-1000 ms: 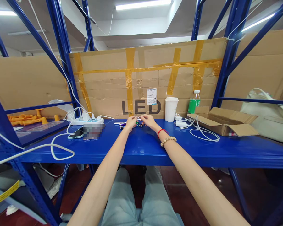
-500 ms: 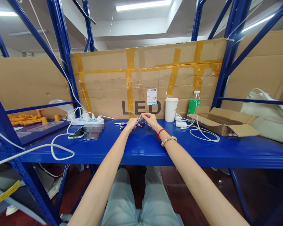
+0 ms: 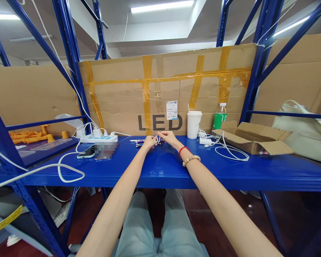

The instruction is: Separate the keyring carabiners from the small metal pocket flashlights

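Note:
Close together over the middle of the blue shelf (image 3: 160, 164), my two hands meet around a small silvery piece (image 3: 157, 138). My left hand (image 3: 150, 142) is closed with its fingertips at the piece's left side. From the right, my right hand (image 3: 168, 137) pinches at it with thumb and forefinger. Dark shiny bits (image 3: 160, 142) lie just under the fingers, too small to name. Several thin pen-like sticks (image 3: 139, 143) rest left of my left hand. The fingers partly hide what they hold.
On the left are a white power strip (image 3: 104, 137), a phone (image 3: 86, 152) and a loose white cable (image 3: 69, 155). A paper cup (image 3: 194, 125), a green-labelled bottle (image 3: 220, 117), a charger (image 3: 204, 141) and an open cardboard box (image 3: 254, 137) stand right. Cardboard (image 3: 117, 96) walls the back.
My right hand has come down and slightly left, nearer my left hand. The silvery piece, which stood up between the fingertips, now sits lower. My left hand has barely moved.

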Action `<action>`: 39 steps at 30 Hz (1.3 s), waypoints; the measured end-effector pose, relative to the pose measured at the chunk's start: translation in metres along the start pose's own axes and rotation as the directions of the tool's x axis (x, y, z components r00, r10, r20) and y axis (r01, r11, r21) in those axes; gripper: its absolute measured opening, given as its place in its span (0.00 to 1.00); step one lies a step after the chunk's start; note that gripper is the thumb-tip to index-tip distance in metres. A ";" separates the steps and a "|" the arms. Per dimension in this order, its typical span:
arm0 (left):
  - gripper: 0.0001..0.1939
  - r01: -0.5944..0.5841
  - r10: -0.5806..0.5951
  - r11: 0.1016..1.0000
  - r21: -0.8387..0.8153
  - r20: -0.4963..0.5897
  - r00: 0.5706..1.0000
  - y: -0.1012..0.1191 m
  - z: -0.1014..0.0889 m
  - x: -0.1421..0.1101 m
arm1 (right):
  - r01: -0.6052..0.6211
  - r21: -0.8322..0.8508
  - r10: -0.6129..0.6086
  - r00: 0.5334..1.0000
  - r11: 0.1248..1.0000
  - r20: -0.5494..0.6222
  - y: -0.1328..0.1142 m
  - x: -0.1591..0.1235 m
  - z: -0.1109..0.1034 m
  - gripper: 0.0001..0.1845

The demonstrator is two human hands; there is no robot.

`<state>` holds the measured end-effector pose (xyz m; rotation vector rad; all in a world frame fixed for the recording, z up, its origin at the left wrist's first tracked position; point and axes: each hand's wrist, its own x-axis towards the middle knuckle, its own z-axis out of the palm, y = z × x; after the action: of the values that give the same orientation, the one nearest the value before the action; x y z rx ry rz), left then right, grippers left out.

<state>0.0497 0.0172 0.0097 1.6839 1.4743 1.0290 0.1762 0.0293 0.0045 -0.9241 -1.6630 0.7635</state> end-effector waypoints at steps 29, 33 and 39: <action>0.21 -0.010 0.144 0.921 0.389 -0.317 0.937 -0.005 -0.006 0.006 | -0.055 -0.065 0.061 0.994 0.996 0.091 -0.002 0.000 0.004 0.16; 0.22 0.042 0.129 0.881 0.471 -0.325 0.937 -0.001 -0.007 -0.001 | -0.047 -0.067 0.052 0.996 0.997 0.076 0.000 0.001 0.004 0.17; 0.21 0.099 0.083 0.833 0.545 -0.300 0.950 0.002 -0.009 -0.006 | 0.022 -0.169 0.017 0.974 0.985 0.225 0.001 -0.001 0.001 0.18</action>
<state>0.0417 0.0108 0.0147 1.9618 2.1502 0.9454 0.1753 0.0284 0.0029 -0.9820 -1.9530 0.7558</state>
